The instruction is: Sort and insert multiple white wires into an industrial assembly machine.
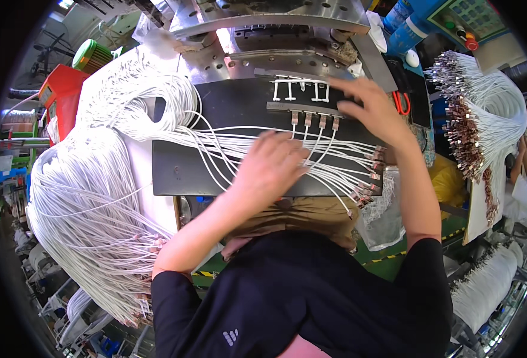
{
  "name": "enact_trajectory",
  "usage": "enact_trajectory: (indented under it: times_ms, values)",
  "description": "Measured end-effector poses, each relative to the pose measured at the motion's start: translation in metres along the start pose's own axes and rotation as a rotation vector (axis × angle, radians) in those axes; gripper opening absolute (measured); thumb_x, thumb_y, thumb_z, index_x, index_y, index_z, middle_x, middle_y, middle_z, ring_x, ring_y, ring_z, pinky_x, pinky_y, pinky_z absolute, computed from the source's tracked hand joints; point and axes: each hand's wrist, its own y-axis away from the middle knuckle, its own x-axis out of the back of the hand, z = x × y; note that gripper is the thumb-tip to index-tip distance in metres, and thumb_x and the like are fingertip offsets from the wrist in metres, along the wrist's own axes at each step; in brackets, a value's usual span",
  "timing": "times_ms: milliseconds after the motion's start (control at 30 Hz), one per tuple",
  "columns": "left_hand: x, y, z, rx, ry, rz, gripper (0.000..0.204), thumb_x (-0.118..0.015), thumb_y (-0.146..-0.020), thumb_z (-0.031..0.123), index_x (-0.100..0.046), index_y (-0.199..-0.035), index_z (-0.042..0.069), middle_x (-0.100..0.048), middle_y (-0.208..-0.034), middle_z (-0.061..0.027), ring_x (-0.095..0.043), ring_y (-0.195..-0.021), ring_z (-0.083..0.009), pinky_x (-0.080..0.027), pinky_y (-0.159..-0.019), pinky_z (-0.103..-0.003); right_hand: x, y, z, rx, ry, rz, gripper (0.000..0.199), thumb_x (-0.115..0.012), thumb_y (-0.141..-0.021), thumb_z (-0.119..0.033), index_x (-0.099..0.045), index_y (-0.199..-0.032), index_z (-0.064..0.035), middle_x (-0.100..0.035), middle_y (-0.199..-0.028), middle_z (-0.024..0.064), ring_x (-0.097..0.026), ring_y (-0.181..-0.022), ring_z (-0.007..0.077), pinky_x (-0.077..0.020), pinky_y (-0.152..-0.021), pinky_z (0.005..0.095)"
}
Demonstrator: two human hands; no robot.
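Observation:
My left hand (272,162) lies palm down over a bundle of white cables (221,142), its bent fingers closing on some of them; the fingertips are partly hidden. My right hand (374,110) is raised at the right, thumb and forefinger apart, the forefinger by the end of a white plastic runner (302,82) with short branches. Below that runner, a metal bar (305,108) holds several cable connectors (309,121) in a row, their cables running down toward my left hand. More connector ends (375,164) fan out at the right edge of the black board (180,170).
A steel machine plate (269,25) stands behind the board. Thick white cable heaps (90,203) fill the left, near a red box (63,95). Red-handled scissors (402,102) lie at the right. Another cable stack (484,119) and a clear plastic bag (383,221) are farther right.

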Motion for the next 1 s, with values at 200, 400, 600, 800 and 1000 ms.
enact_trajectory:
  times_ms: [200, 400, 600, 800, 1000]
  values:
    - [-0.027, -0.006, 0.01, 0.07, 0.037, 0.034, 0.021, -0.072, -0.086, 0.021, -0.066, -0.101, 0.008, -0.064, -0.1, -0.0066, -0.062, -0.094, -0.0266, -0.052, -0.08, -0.038, -0.021, 0.004, 0.007, 0.082, 0.037, 0.022, 0.028, -0.066, -0.093, -0.016, -0.067, -0.121, -0.008, -0.059, -0.099, 0.0121, -0.057, -0.097, 0.0303, -0.0457, -0.087, 0.0376]
    - [-0.008, -0.026, -0.018, 0.217, -0.14, -0.002, 0.021, -0.07, -0.09, 0.025, -0.064, -0.082, 0.007, -0.063, -0.082, -0.0073, -0.062, -0.078, -0.0285, -0.05, -0.064, -0.041, -0.049, -0.12, 0.023, 0.189, -0.072, 0.415, 0.038, -0.058, -0.098, -0.035, -0.067, -0.115, -0.0021, -0.064, -0.117, 0.0161, -0.058, -0.113, 0.0323, -0.0448, -0.096, 0.0393]
    - [-0.011, -0.119, -0.073, 0.179, -0.215, 0.217, 0.029, -0.067, -0.088, 0.032, -0.069, -0.075, 0.007, -0.067, -0.073, -0.0111, -0.068, -0.073, -0.0298, -0.053, -0.064, -0.043, -0.056, -0.256, 0.135, 0.084, 0.236, 0.674, 0.037, -0.057, -0.098, -0.033, -0.065, -0.114, -0.0009, -0.067, -0.111, 0.0226, -0.063, -0.104, 0.0341, -0.0482, -0.095, 0.0428]
    - [-0.002, -0.128, -0.133, 0.474, -0.074, -0.089, 0.038, -0.057, -0.09, 0.038, -0.075, -0.091, 0.005, -0.069, -0.074, -0.018, -0.069, -0.077, -0.0363, -0.055, -0.075, -0.047, -0.051, -0.246, 0.043, -0.124, 0.336, 0.353, 0.045, -0.056, -0.097, -0.038, -0.062, -0.117, 0.0021, -0.065, -0.115, 0.0253, -0.062, -0.11, 0.0343, -0.0477, -0.097, 0.0443]
    - [-0.02, -0.135, -0.147, 0.388, -0.146, 0.16, 0.032, -0.059, -0.089, 0.026, -0.069, -0.106, 0.002, -0.068, -0.099, -0.0201, -0.064, -0.098, -0.0373, -0.049, -0.09, -0.049, -0.052, -0.201, 0.08, 0.174, 0.302, 0.493, 0.056, -0.054, -0.097, -0.045, -0.059, -0.126, 0.003, -0.062, -0.126, 0.0257, -0.057, -0.122, 0.0363, -0.0434, -0.105, 0.0446]
